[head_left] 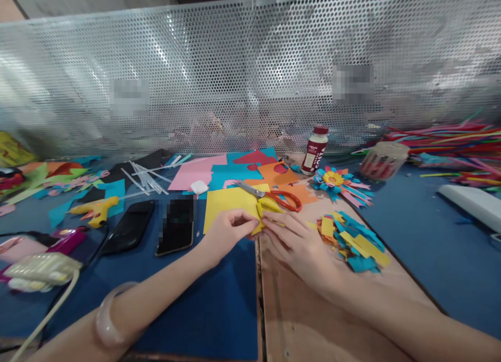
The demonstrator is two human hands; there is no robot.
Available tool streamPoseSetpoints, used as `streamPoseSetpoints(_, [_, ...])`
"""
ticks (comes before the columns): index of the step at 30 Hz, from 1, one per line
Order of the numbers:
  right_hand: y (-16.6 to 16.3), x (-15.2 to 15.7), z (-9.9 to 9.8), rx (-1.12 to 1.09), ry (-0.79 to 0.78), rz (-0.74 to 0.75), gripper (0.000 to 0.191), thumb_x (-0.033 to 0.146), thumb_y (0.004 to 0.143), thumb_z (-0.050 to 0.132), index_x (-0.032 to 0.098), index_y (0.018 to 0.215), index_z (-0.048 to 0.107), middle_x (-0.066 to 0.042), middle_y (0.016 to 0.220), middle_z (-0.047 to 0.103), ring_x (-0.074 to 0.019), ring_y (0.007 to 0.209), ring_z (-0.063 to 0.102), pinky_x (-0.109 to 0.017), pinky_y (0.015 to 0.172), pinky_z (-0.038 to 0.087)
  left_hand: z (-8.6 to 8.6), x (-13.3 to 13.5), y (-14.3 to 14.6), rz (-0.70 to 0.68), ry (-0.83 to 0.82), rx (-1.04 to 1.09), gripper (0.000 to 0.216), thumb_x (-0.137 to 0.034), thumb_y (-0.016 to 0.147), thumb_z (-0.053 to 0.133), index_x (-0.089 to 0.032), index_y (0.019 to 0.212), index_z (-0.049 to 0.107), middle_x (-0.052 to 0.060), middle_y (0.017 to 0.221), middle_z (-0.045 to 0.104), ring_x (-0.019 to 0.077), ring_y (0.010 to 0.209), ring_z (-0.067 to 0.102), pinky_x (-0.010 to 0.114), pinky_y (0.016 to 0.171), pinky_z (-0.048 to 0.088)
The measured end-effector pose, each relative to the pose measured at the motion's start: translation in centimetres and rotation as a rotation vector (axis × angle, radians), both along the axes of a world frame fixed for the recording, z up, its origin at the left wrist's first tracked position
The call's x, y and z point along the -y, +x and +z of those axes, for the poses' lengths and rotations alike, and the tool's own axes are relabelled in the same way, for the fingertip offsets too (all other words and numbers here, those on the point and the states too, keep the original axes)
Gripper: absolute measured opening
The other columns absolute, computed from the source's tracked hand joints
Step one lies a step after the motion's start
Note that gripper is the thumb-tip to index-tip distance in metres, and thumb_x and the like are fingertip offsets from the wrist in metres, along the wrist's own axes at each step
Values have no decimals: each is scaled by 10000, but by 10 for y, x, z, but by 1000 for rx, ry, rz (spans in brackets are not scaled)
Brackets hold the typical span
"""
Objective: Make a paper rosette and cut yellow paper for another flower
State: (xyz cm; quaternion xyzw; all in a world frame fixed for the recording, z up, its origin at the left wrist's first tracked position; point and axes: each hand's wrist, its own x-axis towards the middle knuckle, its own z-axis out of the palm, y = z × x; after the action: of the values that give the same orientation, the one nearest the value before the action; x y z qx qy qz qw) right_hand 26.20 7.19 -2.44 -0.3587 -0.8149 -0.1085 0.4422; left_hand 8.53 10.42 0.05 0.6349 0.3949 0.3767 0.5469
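Note:
Between my hands a narrow strip of yellow paper (269, 205) bends upward in a curve. My left hand (230, 227) pinches its lower left part between thumb and forefinger. From the other side my right hand (295, 242) closes on the strip, its fingers hiding part of it. Just behind them lie scissors (285, 197) with orange handles, blades pointing left, partly over a yellow paper sheet (223, 202). To the right of my right hand is a loose pile of cut paper strips (362, 247) in blue, yellow and orange. Beyond that pile sits a layered paper flower (332, 178).
On the left lie two phones (131, 226), a yellow glue gun (94, 209), clear glue sticks (144, 176) and a power strip (43, 270) with cords. A bottle (315, 150) and a clear jar (383, 161) stand at the back right, before a perforated metal screen (219, 64).

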Motion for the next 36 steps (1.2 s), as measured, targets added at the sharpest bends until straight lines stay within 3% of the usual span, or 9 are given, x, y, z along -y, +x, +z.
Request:
streamPoseSetpoints(6, [2, -1, -1, -102, -71, -71, 192, 192, 843, 580, 177, 1030, 617, -87, 978, 647, -210, 916, 600, -398, 820, 533, 2, 2, 1, 28, -44, 48, 143, -268, 756, 623, -129, 721, 616, 0, 678, 593, 118, 651, 547, 240, 652, 436])
streamPoseSetpoints(14, [0, -1, 0, -144, -156, -24, 141, 181, 866, 553, 199, 975, 640, -72, 972, 635, -180, 901, 606, -356, 804, 540, -5, -2, 0, 14, -76, 87, 175, -303, 747, 650, -129, 755, 630, 18, 745, 609, 130, 705, 554, 277, 724, 471])
streamPoseSetpoints(22, [9, 0, 1, 183, 13, 5, 314, 131, 877, 506, 188, 1171, 599, -100, 1147, 649, -232, 1046, 595, -433, 879, 521, -5, 2, 4, -22, -205, 258, 188, -301, 715, 687, -123, 750, 640, 18, 758, 607, 147, 762, 583, 349, 809, 505])
streamPoseSetpoints(29, [4, 0, 3, 22, 35, -7, 185, 142, 853, 549, 179, 1001, 654, -84, 1000, 701, -200, 893, 647, -379, 788, 546, -4, 3, 3, -7, -222, 236, 157, -279, 726, 666, -123, 738, 643, 16, 744, 592, 135, 736, 565, 326, 777, 506])
streamPoseSetpoints(36, [8, 0, 4, 115, 54, 37, 209, 152, 850, 552, 180, 1039, 639, -97, 1013, 686, -211, 938, 636, -385, 816, 540, -6, 2, 1, -1, -194, 194, 185, -308, 734, 648, -125, 764, 658, 36, 771, 614, 156, 754, 577, 315, 762, 497])
